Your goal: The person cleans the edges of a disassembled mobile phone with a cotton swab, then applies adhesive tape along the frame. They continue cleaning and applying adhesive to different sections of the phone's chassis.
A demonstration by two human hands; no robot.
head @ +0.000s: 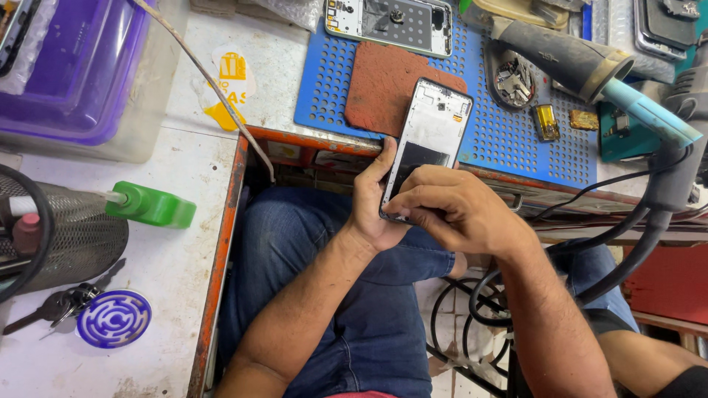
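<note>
- I saw the left hand [372, 210] wrapped around the lower left edge of the opened phone frame [426, 144], thumb up along its side, holding it tilted above the lap in front of the bench edge.
- The right hand [453, 210] was pinched at the frame's bottom corner, its fingertips [394, 206] pressed on the lower rim; whether they held a small tool or part, I could not tell.
- Risk, as I judged it: the frame was gripped at 1 end only, so a slip of the left thumb could drop it onto the jeans or floor (nothing was under it but the lap).
- Hard pressure from the right fingertips might flex or crack the thin frame.
- The hot-air gun [590, 70] lay just beyond the right hand; its cables [634, 243] ran beside the right forearm and could snag.
- Hidden: the frame's bottom end behind both hands, and the second phone chassis [389, 24], cut off at the top.
</note>
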